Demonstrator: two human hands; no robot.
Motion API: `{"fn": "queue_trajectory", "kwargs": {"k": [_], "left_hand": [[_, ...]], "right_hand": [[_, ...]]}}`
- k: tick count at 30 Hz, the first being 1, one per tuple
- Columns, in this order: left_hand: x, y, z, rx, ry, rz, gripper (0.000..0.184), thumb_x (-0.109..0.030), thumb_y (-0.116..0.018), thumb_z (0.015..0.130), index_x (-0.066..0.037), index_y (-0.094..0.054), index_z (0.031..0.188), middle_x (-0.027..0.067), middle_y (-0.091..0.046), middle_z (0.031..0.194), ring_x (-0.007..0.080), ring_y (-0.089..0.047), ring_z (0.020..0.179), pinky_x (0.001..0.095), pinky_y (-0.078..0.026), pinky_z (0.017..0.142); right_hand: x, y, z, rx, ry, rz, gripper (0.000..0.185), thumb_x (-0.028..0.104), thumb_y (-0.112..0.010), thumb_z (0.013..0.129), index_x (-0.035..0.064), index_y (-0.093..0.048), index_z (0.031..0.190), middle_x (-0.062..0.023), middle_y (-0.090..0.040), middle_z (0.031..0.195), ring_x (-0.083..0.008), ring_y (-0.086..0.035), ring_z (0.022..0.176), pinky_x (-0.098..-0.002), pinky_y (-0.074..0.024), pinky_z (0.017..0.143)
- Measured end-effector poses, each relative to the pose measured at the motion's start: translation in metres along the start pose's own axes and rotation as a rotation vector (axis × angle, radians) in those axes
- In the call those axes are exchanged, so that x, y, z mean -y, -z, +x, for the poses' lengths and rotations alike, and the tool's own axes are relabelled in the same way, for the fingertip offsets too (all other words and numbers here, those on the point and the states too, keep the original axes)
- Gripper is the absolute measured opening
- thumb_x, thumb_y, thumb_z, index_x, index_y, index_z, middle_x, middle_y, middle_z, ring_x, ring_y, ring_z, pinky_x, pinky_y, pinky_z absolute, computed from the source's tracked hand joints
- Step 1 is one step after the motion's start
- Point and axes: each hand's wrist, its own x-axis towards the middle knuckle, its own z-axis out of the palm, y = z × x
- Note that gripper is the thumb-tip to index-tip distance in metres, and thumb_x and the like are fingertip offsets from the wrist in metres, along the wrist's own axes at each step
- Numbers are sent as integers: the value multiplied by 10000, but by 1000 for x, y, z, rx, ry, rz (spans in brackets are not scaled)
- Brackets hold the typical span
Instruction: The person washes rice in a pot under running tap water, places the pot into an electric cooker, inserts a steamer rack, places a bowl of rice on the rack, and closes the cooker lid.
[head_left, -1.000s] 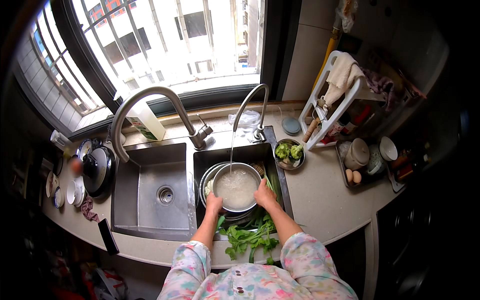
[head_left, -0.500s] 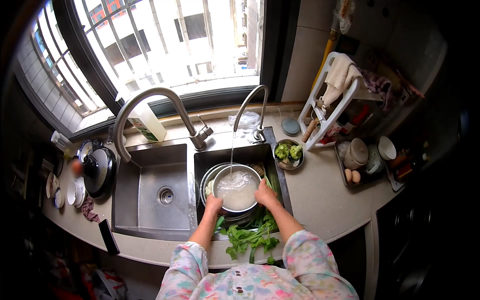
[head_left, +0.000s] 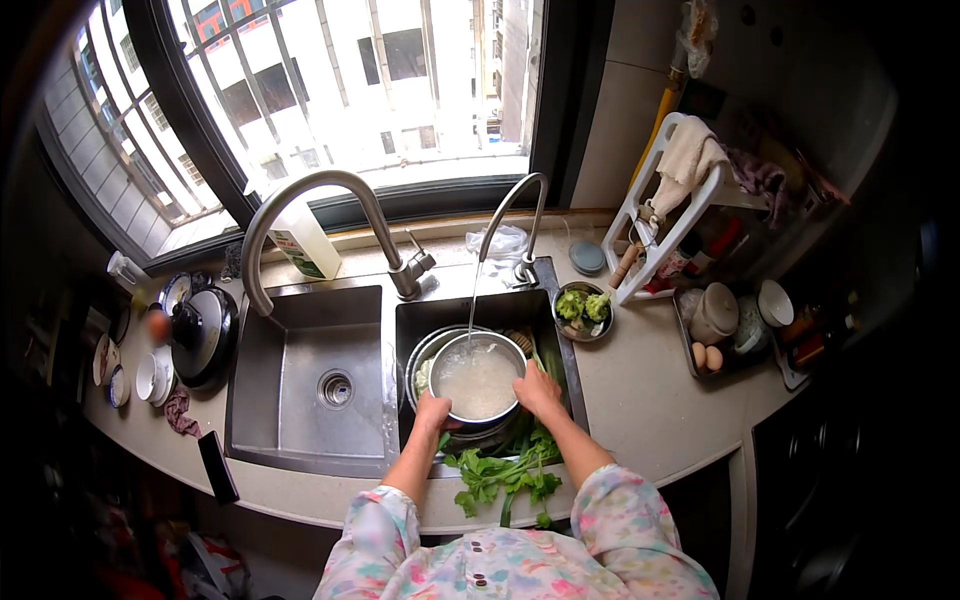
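Note:
My left hand (head_left: 432, 411) grips the left side of a round metal pot (head_left: 487, 421), and my right hand (head_left: 538, 389) grips its right side. Both hands have their fingers closed on the rim. Cloudy water with pale grains, which look like rice, fills much of the pot. From the slim faucet (head_left: 541, 190) a thin stream of water (head_left: 472, 308) falls into it. The pot is held over the right sink basin (head_left: 408, 318), above a larger metal bowl (head_left: 411, 375) that it partly hides. Leafy green stalks (head_left: 505, 475) hang over the sink's front edge, between my forearms.
Left of the pot is the other basin (head_left: 300, 400) under a thick faucet (head_left: 345, 182). A bowl of broccoli (head_left: 583, 308) stands right of the sink. Farther right are a white rack (head_left: 640, 240) and a tray with eggs (head_left: 706, 357). A phone (head_left: 217, 467) lies at the front left edge.
The camera view has shifted slightly, so the scene sits a little right and lower. Both hands still hold the pot under the running water.

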Motion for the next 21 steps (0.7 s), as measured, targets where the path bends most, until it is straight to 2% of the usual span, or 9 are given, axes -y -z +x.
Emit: {"fn": "queue_trajectory", "kwargs": {"k": [4,7,11,13,16,19,21], "left_hand": [[2,0,1,-15,-5,-6,490,44,-406,681,-19,-496,1159,159,-603,972,287,-646,762,382,-572,486],[15,-1,9,-75,-36,-8,476,32,-427,676,-26,-507,1142,154,-601,955,285,-644,726,378,-569,470],[21,-2,12,-121,-48,-41,458,21,-452,662,-20,-525,1112,146,-603,926,270,-637,646,361,-556,427],[22,-2,13,-131,-51,-51,457,21,-457,654,-18,-531,1103,145,-604,915,263,-633,619,351,-549,410],[21,-1,11,-145,-45,-61,463,23,-459,646,-19,-535,1100,145,-604,905,256,-628,603,339,-543,398],[15,-1,4,-139,-17,-91,465,23,-461,643,-21,-538,1099,143,-602,906,249,-622,596,331,-539,398],[14,-2,4,-141,-8,-105,466,22,-461,643,-23,-538,1100,142,-600,903,245,-616,587,325,-537,396]], "right_hand": [[0,0,-4,-24,15,3,409,244,-455,778,27,-455,1125,-243,-578,1067,-411,-550,990,-487,-427,845],[4,3,-2,-267,230,86,373,199,-470,789,41,-471,1127,-216,-560,1104,-398,-540,997,-468,-435,837],[21,21,29,-576,590,60,409,56,-528,754,37,-497,1162,-185,-500,1155,-355,-497,1009,-414,-435,855],[31,33,53,-714,637,-50,419,47,-528,754,34,-496,1172,-196,-481,1180,-360,-485,1033,-415,-427,874],[37,44,90,-702,601,-191,401,43,-540,751,45,-518,1151,-204,-448,1222,-363,-466,1067,-420,-438,872],[47,54,99,-559,509,-300,186,58,-525,775,47,-578,953,-178,-501,1032,-341,-521,937,-444,-472,792],[48,50,113,-628,547,-417,125,79,-539,770,59,-590,882,-162,-511,960,-323,-541,877,-436,-482,736]]}}
